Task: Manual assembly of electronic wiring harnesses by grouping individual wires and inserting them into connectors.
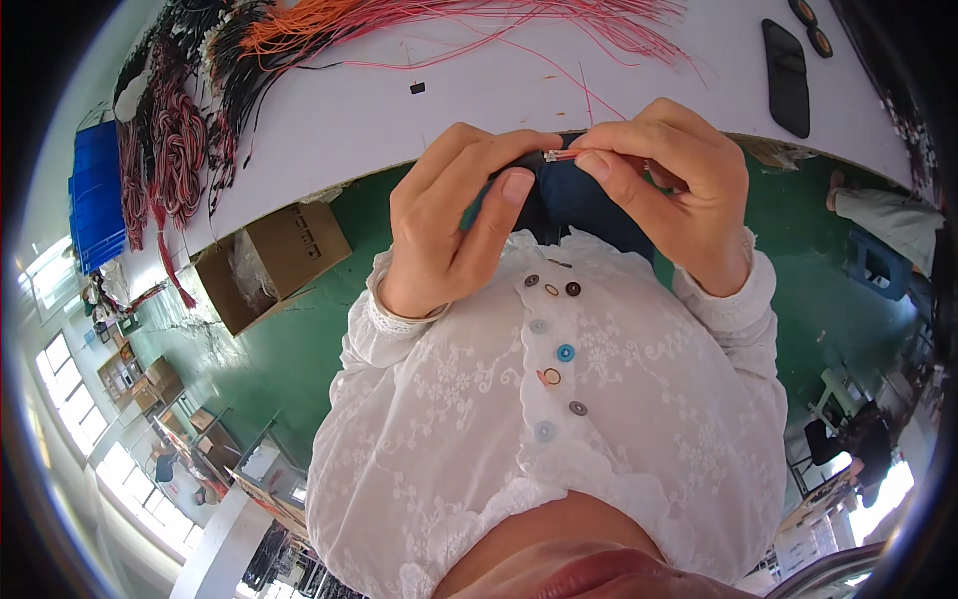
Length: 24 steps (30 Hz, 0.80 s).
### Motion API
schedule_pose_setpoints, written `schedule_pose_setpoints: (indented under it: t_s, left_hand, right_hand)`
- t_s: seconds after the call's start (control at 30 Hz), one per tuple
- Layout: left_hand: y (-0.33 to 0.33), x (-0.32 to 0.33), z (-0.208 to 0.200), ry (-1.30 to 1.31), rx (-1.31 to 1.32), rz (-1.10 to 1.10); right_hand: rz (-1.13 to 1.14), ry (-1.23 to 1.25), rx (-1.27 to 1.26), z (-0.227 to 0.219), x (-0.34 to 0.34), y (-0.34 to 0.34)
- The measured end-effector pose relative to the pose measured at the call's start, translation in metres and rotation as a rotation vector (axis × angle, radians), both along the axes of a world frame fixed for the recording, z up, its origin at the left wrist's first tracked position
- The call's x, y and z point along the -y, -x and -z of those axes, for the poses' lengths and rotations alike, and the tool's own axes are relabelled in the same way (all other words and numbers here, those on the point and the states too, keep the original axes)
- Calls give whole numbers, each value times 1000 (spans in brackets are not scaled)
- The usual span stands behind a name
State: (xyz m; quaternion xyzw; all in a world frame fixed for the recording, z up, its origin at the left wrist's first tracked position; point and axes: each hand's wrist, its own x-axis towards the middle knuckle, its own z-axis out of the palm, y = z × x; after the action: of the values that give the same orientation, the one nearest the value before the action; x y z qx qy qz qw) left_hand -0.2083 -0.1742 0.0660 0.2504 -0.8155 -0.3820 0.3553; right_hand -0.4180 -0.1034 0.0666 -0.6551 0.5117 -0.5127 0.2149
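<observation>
Between my two hands, near the table's front edge, the ends of red wires point(567, 155) meet a small black connector piece point(529, 160). My left hand point(439, 215) pinches the black piece between thumb and forefinger. From the other side, my right hand point(689, 185) grips the wires close to their pale, metallic-looking tips. Whether those tips have entered the black piece is too small to tell. A thin red wire point(587, 92) stretches out over the table beyond my right fingers.
On the white table point(718, 100) lie red wires point(479, 22), orange wires point(289, 28), a small black part point(417, 88) and a black phone point(786, 78). Twisted cable bundles point(178, 150) hang at the left. An open cardboard box point(314, 240) and a blue stool point(878, 265) flank me.
</observation>
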Motion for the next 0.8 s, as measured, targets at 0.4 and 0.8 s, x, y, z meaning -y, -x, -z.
schedule_pose_setpoints:
  t_s: [0.4, 0.8]
  left_hand:
    - [-3, -2, -2, -3, 92, 23]
    - [-2, -2, 9, 223, 107, -23]
  right_hand:
    - [-148, -25, -143, -8, 2, 15]
    - [-187, -37, -74, -8, 9, 5]
